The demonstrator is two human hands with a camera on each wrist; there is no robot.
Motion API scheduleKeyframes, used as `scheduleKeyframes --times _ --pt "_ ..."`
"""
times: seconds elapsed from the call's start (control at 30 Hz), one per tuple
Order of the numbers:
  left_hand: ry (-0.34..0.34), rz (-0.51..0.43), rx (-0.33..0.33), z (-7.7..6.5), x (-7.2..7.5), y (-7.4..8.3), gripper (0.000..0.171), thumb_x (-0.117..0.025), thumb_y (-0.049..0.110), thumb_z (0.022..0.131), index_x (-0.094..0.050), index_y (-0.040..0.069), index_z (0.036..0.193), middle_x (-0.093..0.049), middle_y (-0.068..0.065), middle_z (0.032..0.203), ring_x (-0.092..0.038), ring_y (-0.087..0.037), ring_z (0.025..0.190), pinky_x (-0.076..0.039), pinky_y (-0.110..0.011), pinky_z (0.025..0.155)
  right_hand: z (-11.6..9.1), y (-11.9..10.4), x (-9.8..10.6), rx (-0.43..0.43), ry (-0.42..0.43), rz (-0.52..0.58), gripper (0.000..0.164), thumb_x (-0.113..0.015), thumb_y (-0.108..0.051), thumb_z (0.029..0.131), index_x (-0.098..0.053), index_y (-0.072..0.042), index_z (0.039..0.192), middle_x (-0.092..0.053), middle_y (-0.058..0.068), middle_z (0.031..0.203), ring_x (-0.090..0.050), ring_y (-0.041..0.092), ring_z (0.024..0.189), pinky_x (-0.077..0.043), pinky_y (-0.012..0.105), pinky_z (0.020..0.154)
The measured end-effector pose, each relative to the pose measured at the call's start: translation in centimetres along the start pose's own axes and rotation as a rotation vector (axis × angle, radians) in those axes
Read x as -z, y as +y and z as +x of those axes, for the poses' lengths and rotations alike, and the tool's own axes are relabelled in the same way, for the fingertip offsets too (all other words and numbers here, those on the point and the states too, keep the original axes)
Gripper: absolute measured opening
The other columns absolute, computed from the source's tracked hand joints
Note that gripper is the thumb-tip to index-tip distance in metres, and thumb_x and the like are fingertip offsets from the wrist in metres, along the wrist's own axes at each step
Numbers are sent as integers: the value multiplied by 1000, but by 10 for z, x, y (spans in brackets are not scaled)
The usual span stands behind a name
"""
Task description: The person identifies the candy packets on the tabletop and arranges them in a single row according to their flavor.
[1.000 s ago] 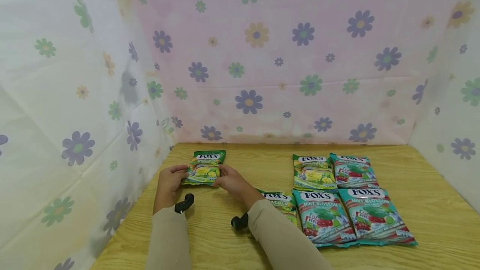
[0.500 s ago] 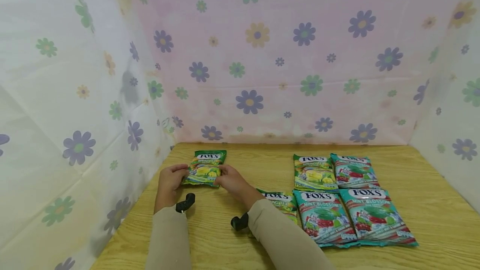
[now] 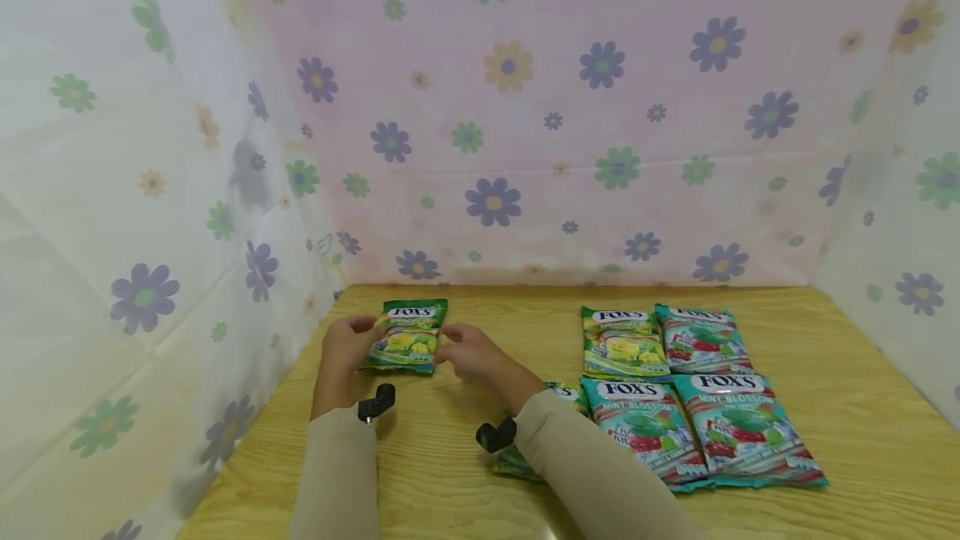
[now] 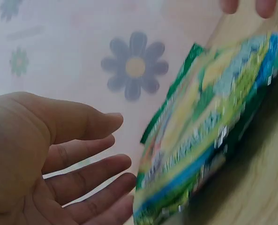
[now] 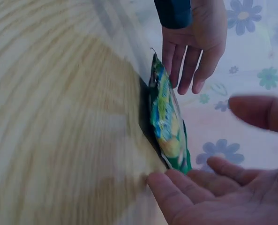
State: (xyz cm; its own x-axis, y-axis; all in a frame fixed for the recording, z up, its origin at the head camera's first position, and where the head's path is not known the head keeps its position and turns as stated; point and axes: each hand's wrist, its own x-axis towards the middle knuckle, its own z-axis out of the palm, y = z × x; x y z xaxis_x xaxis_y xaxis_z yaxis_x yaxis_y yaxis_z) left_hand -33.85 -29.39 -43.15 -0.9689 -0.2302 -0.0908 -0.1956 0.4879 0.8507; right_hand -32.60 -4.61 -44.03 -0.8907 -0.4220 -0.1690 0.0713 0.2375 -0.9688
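A green-and-yellow Fox's Spring Tea candy bag point(image 3: 408, 342) lies flat at the table's back left, label up. My left hand point(image 3: 347, 350) is at the bag's left edge, its fingers relaxed and the thumb apart from them in the left wrist view. On the other side, my right hand point(image 3: 474, 355) stands just off the right edge, fingers extended and holding nothing. In the right wrist view the bag point(image 5: 169, 122) rests on the wood between both hands, with the right fingertips near its top end.
To the right lie a Spring Tea bag point(image 3: 624, 346) and three teal Mint Blossom bags, at back point(image 3: 705, 344), front point(image 3: 645, 432) and front right point(image 3: 746, 432). Another Spring Tea bag point(image 3: 517, 463) is partly under the right sleeve. Flowered cloth walls point(image 3: 525, 148) enclose the wooden table point(image 3: 442, 482).
My right hand has let go of the bag's right edge and drawn back to the right. The left hand's fingers have loosened; the bag stays in place. The head view has shifted slightly.
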Motion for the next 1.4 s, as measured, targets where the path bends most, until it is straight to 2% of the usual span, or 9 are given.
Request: scheduleKeyframes --times 0.03,0.1,0.2,0.4,0.6,0.73,1.03,1.23,1.4 --pt "-2 27 -22 -1 -1 4 50 -64 25 103 -56 3 147 -52 -22 151 -50 -43 136 -45 -58 111 -3 -1 3 7 -8 -3 69 -71 -24 96 -42 -14 159 -37 9 166 -65 20 107 -55 43 89" --pt "-11 81 -72 -5 -4 13 51 -64 25 102 -56 2 147 -51 -24 151 -50 -45 136 -46 -59 109 -7 -2 10 25 -22 -6 70 -72 -25 96 -42 -14 159 -38 10 165 -53 28 139 -50 50 107" --pt "-31 137 -129 -9 -9 25 51 -64 26 102 -57 3 146 -50 -25 152 -49 -46 137 -46 -61 108 -14 -3 20 52 -44 21 69 -72 -25 96 -42 -14 158 -37 13 165 -41 34 150 -43 54 115" --pt "-76 166 -224 -14 -21 45 49 -66 28 102 -59 2 144 -54 -26 148 -52 -45 134 -47 -60 107 -33 -11 40 102 -46 -25 65 -69 -25 98 -43 -16 157 -40 13 164 -43 33 148 -45 54 113" --pt "-125 214 -286 -24 -44 67 49 -70 30 100 -63 6 142 -63 -22 138 -61 -37 123 -57 -50 93 -57 -19 58 154 -23 -116 64 -68 -27 99 -44 -17 157 -46 11 159 -46 33 146 -47 53 111" --pt "-173 242 -316 -32 -59 78 49 -72 31 99 -63 7 141 -63 -18 141 -62 -36 125 -58 -49 92 -72 -18 70 158 -6 -155 61 -67 -28 100 -45 -17 156 -50 11 155 -51 33 142 -49 51 109" --pt "-258 350 -326 -48 -89 78 51 -74 35 97 -64 3 136 -64 -17 137 -67 -32 114 -58 -48 90 -98 -3 98 133 33 -229 57 -68 -28 100 -49 -19 153 -55 11 150 -56 34 136 -54 49 101" --pt "-298 381 -340 -62 -98 81 58 -75 43 95 -63 4 138 -68 -13 128 -67 -30 108 -58 -48 87 -115 5 114 103 87 -271 57 -70 -31 98 -50 -20 151 -57 12 147 -60 32 129 -57 47 95" --pt "-335 377 -360 -73 -105 85 59 -74 44 96 -63 3 137 -69 -10 118 -68 -24 96 -58 -45 81 -128 8 124 63 136 -346 55 -70 -33 98 -53 -17 148 -61 14 139 -66 26 113 -58 42 84"
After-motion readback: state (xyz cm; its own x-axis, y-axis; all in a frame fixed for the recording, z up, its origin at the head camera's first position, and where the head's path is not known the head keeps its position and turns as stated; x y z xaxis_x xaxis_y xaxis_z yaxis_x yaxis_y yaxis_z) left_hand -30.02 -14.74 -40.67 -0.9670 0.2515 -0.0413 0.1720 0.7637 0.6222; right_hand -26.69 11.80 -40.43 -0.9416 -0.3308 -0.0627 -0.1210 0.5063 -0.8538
